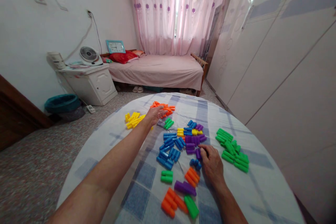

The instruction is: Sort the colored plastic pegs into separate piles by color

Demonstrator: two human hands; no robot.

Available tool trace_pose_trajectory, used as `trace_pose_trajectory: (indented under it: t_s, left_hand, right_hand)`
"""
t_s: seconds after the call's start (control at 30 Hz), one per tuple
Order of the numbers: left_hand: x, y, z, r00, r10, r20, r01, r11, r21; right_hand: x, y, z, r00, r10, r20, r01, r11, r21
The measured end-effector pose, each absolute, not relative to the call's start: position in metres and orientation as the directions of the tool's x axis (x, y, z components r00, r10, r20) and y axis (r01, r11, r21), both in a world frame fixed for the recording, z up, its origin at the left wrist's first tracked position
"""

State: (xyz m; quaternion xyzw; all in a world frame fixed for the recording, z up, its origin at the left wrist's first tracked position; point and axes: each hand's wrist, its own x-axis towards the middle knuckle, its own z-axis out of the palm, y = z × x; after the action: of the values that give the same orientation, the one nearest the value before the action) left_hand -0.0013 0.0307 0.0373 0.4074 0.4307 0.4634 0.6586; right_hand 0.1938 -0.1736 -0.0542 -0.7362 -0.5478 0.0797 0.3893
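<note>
The left hand (154,113), grip spread, reaches beside the orange pieces (163,107), while the right hand (212,162) pinches a purple piece (198,154) at its fingertips.

No words, brands or labels can be read anywhere. The only sign-like thing is the framed clock (115,46) leaning on the wall behind the bed (157,68); its dial shows, but its numerals are too small and blurred to make out.
</note>
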Motion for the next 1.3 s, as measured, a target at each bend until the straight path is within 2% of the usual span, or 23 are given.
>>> trace_pose_trajectory:
  t_s: [0.13,0.23,0.27,0.33,0.4,0.47,0.53,0.67,0.77,0.83,0.9,0.97,1.0,1.07,1.13,1.2,1.3]
  left_hand:
    - [0.005,-0.001,0.03,0.231,0.958,-0.172,-0.164,0.213,0.963]
    - [0.004,-0.054,0.017,0.424,0.898,-0.117,0.005,0.127,0.992]
    - [0.003,-0.072,0.014,0.57,0.821,-0.034,0.13,-0.049,0.99]
    - [0.002,-0.107,0.009,0.739,0.672,0.052,0.293,-0.389,0.874]
    - [0.004,-0.134,0.006,0.81,0.581,0.079,0.382,-0.626,0.68]
    - [0.009,-0.151,0.003,0.82,0.568,0.075,0.454,-0.724,0.518]
    - [0.016,-0.161,-0.002,0.803,0.594,0.047,0.522,-0.739,0.425]
    - [0.029,-0.169,-0.012,0.764,0.645,0.017,0.598,-0.718,0.355]
    - [0.029,-0.17,-0.013,0.747,0.664,0.031,0.6,-0.694,0.398]
    - [0.024,-0.167,-0.008,0.727,0.685,0.052,0.571,-0.645,0.509]
    - [0.015,-0.16,-0.001,0.701,0.713,0.023,0.489,-0.504,0.712]
    - [0.004,-0.146,0.005,0.688,0.722,-0.072,0.333,-0.226,0.915]
    - [-0.003,-0.136,0.007,0.681,0.721,-0.128,0.247,-0.061,0.967]
    - [-0.014,-0.114,0.006,0.64,0.734,-0.227,0.097,0.216,0.972]
    - [-0.024,-0.089,0.004,0.553,0.778,-0.297,-0.019,0.369,0.929]
    - [-0.031,-0.063,0.003,0.45,0.829,-0.333,-0.141,0.434,0.89]
    - [-0.033,-0.023,0.012,0.321,0.883,-0.342,-0.268,0.431,0.862]
  right_hand:
    - [0.194,-0.173,-0.055,0.388,0.865,0.319,0.743,-0.089,-0.663]
    - [0.193,-0.173,-0.055,0.39,0.862,0.324,0.741,-0.086,-0.666]
    - [0.193,-0.173,-0.055,0.392,0.861,0.323,0.741,-0.087,-0.666]
    - [0.193,-0.173,-0.054,0.395,0.86,0.323,0.741,-0.091,-0.665]
    - [0.193,-0.173,-0.054,0.396,0.858,0.327,0.743,-0.09,-0.663]
    - [0.193,-0.173,-0.054,0.393,0.858,0.33,0.745,-0.087,-0.661]
    - [0.193,-0.173,-0.054,0.39,0.86,0.33,0.746,-0.085,-0.66]
    - [0.193,-0.173,-0.055,0.388,0.861,0.327,0.743,-0.083,-0.664]
    - [0.193,-0.174,-0.055,0.39,0.859,0.331,0.742,-0.08,-0.665]
    - [0.192,-0.174,-0.054,0.39,0.859,0.332,0.743,-0.081,-0.665]
    - [0.192,-0.174,-0.054,0.387,0.862,0.328,0.744,-0.082,-0.663]
    - [0.192,-0.174,-0.053,0.384,0.866,0.321,0.746,-0.085,-0.661]
    - [0.193,-0.174,-0.053,0.383,0.866,0.32,0.746,-0.087,-0.66]
    - [0.193,-0.174,-0.052,0.386,0.866,0.317,0.746,-0.091,-0.66]
    - [0.192,-0.174,-0.052,0.392,0.865,0.313,0.743,-0.097,-0.662]
    - [0.192,-0.174,-0.052,0.394,0.866,0.306,0.741,-0.103,-0.664]
    - [0.193,-0.174,-0.053,0.396,0.866,0.306,0.742,-0.105,-0.662]
